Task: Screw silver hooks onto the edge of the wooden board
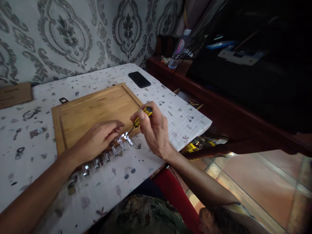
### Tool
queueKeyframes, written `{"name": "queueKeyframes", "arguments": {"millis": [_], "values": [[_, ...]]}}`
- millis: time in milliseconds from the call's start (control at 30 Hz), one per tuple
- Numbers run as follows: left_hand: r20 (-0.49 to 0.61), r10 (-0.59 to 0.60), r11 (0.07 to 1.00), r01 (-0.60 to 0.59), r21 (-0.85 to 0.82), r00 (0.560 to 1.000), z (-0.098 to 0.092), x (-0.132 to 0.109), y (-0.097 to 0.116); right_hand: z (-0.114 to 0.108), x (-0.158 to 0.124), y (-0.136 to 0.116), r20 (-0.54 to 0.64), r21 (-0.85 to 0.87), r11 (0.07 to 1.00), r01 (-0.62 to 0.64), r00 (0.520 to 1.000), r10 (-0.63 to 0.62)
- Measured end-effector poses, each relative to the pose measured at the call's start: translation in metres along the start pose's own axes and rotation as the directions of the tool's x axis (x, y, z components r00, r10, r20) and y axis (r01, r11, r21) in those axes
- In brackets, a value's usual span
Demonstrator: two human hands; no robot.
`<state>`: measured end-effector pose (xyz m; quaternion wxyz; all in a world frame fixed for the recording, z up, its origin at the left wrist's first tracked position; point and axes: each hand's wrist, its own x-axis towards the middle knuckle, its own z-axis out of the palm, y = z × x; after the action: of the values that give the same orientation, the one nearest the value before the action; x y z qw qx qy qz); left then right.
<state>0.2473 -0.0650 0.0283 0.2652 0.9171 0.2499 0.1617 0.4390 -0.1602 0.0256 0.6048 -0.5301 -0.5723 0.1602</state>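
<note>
My right hand [156,130] grips a yellow and black screwdriver [142,117], whose shaft slants down toward a shiny metal clip [127,138] at the near edge of a framed wooden panel [97,110]. Whether the tip sits in a screw I cannot tell. My left hand [99,136] lies over the panel's near edge beside that clip, index finger stretched out and thumb lower, with nothing visible held. Several similar metal clips [114,150] line this edge, partly hidden by my left forearm. Small dark screws [138,146] lie in a little heap on the cloth.
A patterned white cloth [170,122] covers the table. On it lie a black phone [139,79], a metal piece [37,132] and brown cardboard [16,95]. To the right are dark wooden furniture [168,73] with a plastic bottle [179,48], and yellow-black items [195,146] below the table edge.
</note>
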Motion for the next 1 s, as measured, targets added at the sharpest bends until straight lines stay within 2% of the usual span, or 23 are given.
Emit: {"name": "queueKeyframes", "arguments": {"millis": [167,267,400,600,1000], "values": [[0.047,0.028,0.998,-0.03,0.054,0.999,-0.009,-0.012,0.0,0.001,0.001,0.001,-0.006,0.039,0.999,0.013,1.0,-0.013],[0.039,0.13,0.99,-0.132,0.043,0.991,-0.003,-0.02,-0.001,0.002,0.001,0.002,-0.007,0.034,0.999,-0.003,1.0,0.004],[0.024,0.237,0.965,-0.238,0.111,0.971,0.006,-0.026,-0.005,0.002,0.001,0.003,0.0,0.038,0.999,0.017,1.0,-0.017],[0.029,0.288,0.935,-0.288,0.209,0.957,0.009,-0.027,-0.006,0.003,0.001,0.005,-0.008,0.056,0.998,0.013,1.0,-0.013],[0.09,0.298,0.893,-0.311,0.324,0.95,0.009,-0.024,-0.001,0.003,0.002,0.004,0.0,0.061,0.997,0.04,0.999,-0.04]]}}
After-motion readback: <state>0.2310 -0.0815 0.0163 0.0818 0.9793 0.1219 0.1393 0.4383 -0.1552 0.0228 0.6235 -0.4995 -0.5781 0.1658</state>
